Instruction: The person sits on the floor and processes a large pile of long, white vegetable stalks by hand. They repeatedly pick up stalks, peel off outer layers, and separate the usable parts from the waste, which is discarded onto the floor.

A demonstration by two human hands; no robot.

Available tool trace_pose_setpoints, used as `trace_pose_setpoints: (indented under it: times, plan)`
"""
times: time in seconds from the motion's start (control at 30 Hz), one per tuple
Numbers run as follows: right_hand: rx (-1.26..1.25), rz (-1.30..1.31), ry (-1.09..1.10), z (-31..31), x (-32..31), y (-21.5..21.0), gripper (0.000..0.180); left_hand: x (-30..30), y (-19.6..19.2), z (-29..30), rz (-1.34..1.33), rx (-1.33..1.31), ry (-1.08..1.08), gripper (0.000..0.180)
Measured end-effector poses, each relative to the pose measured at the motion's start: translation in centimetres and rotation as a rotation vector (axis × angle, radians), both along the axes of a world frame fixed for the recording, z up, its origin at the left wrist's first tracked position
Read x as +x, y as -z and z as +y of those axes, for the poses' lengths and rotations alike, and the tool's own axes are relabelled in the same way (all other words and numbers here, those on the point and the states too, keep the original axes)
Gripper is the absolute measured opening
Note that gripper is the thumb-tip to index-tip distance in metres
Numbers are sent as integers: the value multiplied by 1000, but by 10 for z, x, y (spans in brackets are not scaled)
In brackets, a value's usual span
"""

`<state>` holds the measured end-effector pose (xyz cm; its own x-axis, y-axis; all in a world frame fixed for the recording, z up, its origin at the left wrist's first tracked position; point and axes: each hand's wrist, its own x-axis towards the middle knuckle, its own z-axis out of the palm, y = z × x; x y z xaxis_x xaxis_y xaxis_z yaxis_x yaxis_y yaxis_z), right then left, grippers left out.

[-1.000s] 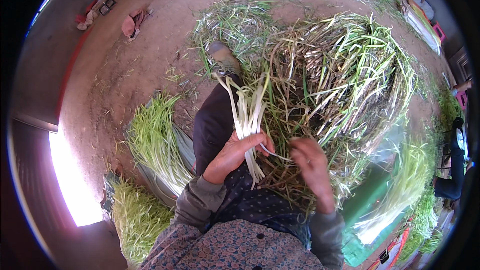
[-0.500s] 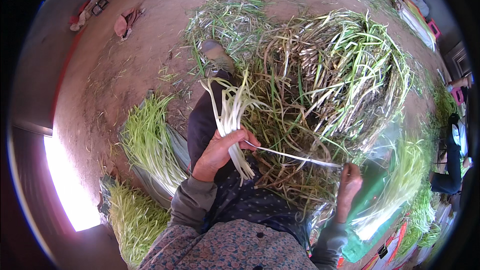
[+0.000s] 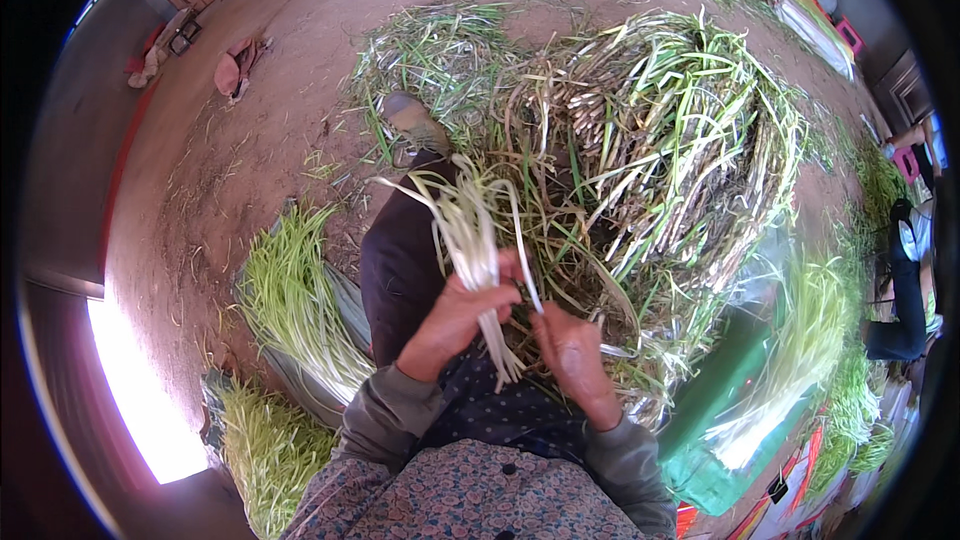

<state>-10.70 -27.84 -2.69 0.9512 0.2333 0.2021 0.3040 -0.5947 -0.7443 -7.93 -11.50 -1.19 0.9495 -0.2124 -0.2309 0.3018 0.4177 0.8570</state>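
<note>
Bunch: we hold pale stalks (image 3: 472, 240) in our left hand (image 3: 450, 320), its fingers wrapped round them, limp tips fanning beyond the fingers and white ends poking out below.
Single stalk: our right hand (image 3: 575, 355), just beside the left fingers, has its fingers narrowed on one thin white stalk (image 3: 528, 265).
Heap: tangled stalks (image 3: 690, 160) lie beyond our fingers, to the right.
Shoe: one of ours (image 3: 415, 120) rests beyond the left fingers.
Left side: we have a green bundle (image 3: 300, 290) left of the fingers, with a paler pile (image 3: 270, 450) nearer our body.
Right side: another bundle (image 3: 790, 360) on green sheeting (image 3: 715, 390), well right of our fingers.
</note>
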Motion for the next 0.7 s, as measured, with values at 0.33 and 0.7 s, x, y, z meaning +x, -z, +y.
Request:
trace_pose_setpoints:
  times: [0.33,0.7]
  plan:
    - [341,419,-165,-29,-57,0,9,42,-22,42,28,-714,-337,16]
    - [324,450,456,-89,14,8,22,45,-6,-7,194,-427,131,26]
